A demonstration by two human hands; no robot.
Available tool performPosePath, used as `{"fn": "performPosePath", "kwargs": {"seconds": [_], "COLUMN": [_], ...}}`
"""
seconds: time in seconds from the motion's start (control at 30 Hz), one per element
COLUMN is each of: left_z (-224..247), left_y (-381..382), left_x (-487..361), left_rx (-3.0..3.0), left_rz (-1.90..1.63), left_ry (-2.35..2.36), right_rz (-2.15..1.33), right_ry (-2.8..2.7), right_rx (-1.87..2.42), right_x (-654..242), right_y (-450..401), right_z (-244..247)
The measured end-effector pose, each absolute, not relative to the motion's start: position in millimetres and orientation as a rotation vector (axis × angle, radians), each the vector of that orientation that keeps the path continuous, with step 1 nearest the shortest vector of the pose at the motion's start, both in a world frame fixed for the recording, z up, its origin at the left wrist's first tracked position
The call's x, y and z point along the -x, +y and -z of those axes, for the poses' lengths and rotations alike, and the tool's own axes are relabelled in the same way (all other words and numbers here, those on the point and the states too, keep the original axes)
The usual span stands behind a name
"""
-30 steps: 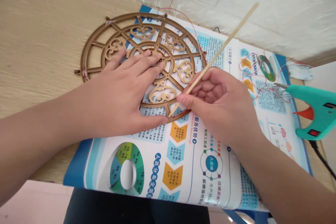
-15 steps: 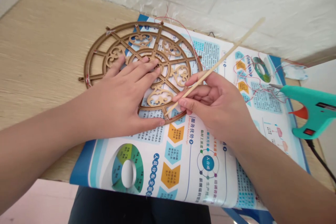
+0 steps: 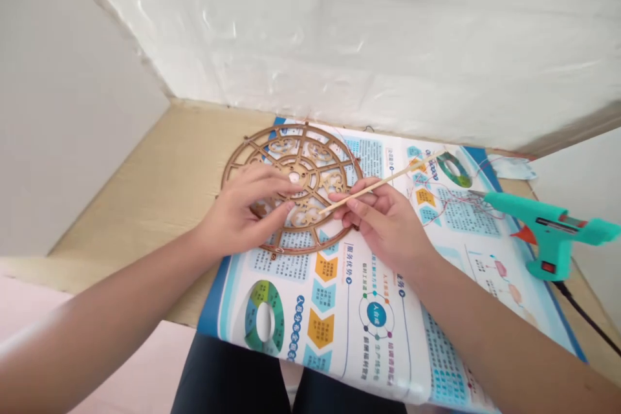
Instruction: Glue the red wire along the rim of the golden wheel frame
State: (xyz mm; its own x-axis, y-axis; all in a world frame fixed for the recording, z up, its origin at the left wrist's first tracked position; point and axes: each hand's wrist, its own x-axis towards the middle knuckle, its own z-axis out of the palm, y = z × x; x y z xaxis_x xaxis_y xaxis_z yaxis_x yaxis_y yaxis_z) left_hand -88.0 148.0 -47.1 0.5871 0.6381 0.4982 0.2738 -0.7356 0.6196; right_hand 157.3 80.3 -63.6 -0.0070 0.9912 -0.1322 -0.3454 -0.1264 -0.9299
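Observation:
A round brown openwork frame with spokes and scroll-shaped inserts lies on a printed poster. My left hand rests on the frame's left part, fingers apart and holding nothing. Pinched in my right hand is a thin pale wooden stick. Its lower left end points at a scroll insert near the frame's lower right; whether it touches cannot be told. The fingers of my right hand are at the frame's right edge.
A teal glue gun with a black cord lies at the right, its nozzle toward the frame. Thin red wires tangle beside it. A small white packet is at the back right. A white wall stands behind the wooden table.
The view has tilted up and back. My left hand has drawn back from the frame's centre toward its left side. The stick's tip has moved inward from the rim and the stick lies flatter.

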Motion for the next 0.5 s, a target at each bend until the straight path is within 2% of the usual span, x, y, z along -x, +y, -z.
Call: {"fn": "performPosePath", "kwargs": {"seconds": [0.4,0.5], "left_z": [55,54], "left_y": [149,147], "left_x": [77,74], "left_rx": [-2.277,-2.272], "left_rz": [-1.062,-1.055], "left_ry": [0.467,0.393], "right_rz": [-1.474,-1.484], "right_ry": [-0.939,-1.067], "right_rx": [0.904,1.001], "right_x": [-159,-156], "right_y": [69,61], "right_z": [53,46]}}
